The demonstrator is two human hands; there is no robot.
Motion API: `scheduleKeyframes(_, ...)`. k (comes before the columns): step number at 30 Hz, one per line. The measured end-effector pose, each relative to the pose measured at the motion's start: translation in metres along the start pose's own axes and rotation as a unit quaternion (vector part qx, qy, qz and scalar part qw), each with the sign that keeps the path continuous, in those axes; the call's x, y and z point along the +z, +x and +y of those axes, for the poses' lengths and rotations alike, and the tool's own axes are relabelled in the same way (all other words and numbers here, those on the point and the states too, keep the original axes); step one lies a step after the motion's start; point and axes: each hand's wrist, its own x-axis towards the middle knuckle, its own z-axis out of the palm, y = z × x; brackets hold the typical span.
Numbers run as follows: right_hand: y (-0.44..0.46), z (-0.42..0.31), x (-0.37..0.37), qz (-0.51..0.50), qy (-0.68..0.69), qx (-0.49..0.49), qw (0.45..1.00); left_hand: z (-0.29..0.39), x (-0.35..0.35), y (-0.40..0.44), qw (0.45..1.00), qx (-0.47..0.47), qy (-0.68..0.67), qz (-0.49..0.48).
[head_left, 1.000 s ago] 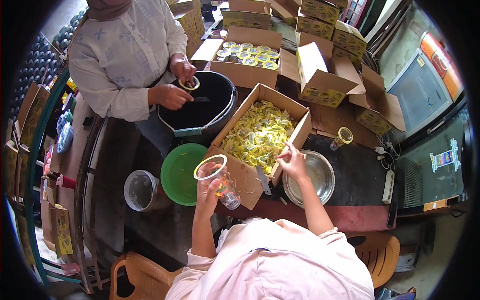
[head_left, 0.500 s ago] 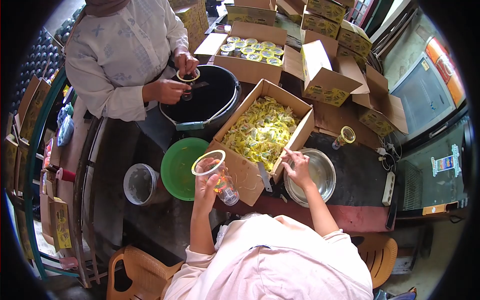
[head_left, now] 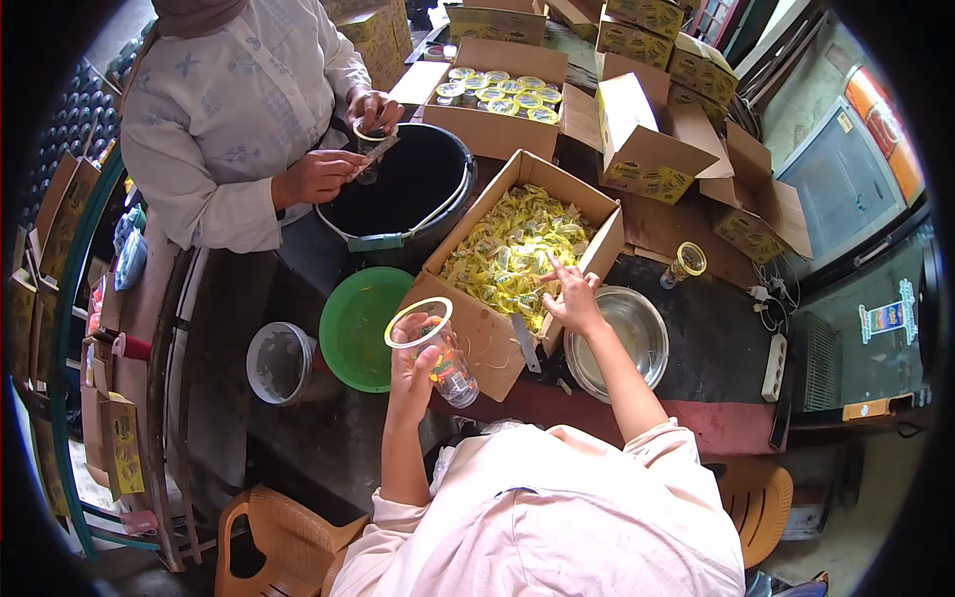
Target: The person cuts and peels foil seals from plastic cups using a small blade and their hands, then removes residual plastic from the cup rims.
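My left hand (head_left: pixel 406 386) is wrapped round a clear plastic cup (head_left: pixel 456 370) with a yellow rim and coloured print, tilted with its mouth up and to the left. It may be several cups nested; I cannot tell. My right hand (head_left: pixel 574 301) is over the near right edge of a cardboard box (head_left: pixel 605 251), fingers apart and nothing visible in them. Small yellow sachets (head_left: pixel 507 254) fill that box, and the index finger reaches over them. A flat metal blade (head_left: pixel 525 346) stands against the box's near corner. Beside it sits a metal bowl (head_left: pixel 652 343).
Across from me a co-worker's hands (head_left: pixel 323 177) hold a cup and a flat strip over a black bucket (head_left: pixel 463 204). A green basin (head_left: pixel 343 353) and a white pail (head_left: pixel 271 366) stand left. Filled cups (head_left: pixel 502 99) sit in a far carton; another cup (head_left: pixel 686 264) stands right.
My right hand has moved up from the box's near right edge toward the sachets. My left hand still holds the cup, almost unmoved. The co-worker's flat strip has been raised to the cup rim.
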Motion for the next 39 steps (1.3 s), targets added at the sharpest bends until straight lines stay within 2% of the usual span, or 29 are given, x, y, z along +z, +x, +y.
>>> scheduleKeyframes(5,-0.004,0.010,-0.018,-0.047,-0.008,0.049,0.998,0.000,-0.004,-0.006,1.000,-0.006,-0.002,0.006)
scheduleKeyframes(9,-0.029,0.011,-0.027,-0.017,0.037,-0.051,0.998,-0.001,-0.007,-0.008,1.000,-0.011,-0.002,0.009)
scheduleKeyframes(17,-0.055,0.004,-0.019,-0.055,0.064,-0.040,0.996,-0.004,-0.010,-0.014,1.000,-0.016,-0.001,0.022)
scheduleKeyframes(21,-0.041,-0.003,-0.012,-0.018,0.005,-0.091,0.996,-0.001,-0.008,-0.015,1.000,-0.016,-0.003,0.019)
scheduleKeyframes(24,-0.037,-0.004,-0.028,-0.108,-0.006,-0.021,0.994,-0.001,-0.009,-0.018,1.000,-0.005,0.000,0.020)
scheduleKeyframes(27,-0.036,-0.004,-0.029,-0.170,-0.016,-0.019,0.985,-0.003,-0.009,-0.018,1.000,-0.009,0.001,0.020)
scheduleKeyframes(30,-0.036,-0.003,-0.010,0.013,-0.028,-0.121,0.992,-0.001,-0.007,-0.019,1.000,-0.012,-0.003,0.022)
scheduleKeyframes(33,-0.035,-0.005,-0.014,-0.011,0.009,-0.093,0.996,0.000,-0.008,-0.019,1.000,-0.007,-0.004,0.024)
scheduleKeyframes(36,-0.033,-0.010,-0.030,-0.168,-0.016,0.021,0.986,0.002,-0.007,-0.019,0.999,-0.010,-0.019,0.027)
scheduleKeyframes(39,-0.039,0.002,-0.013,-0.062,-0.006,-0.062,0.996,0.003,-0.006,-0.018,0.999,-0.011,-0.013,0.028)
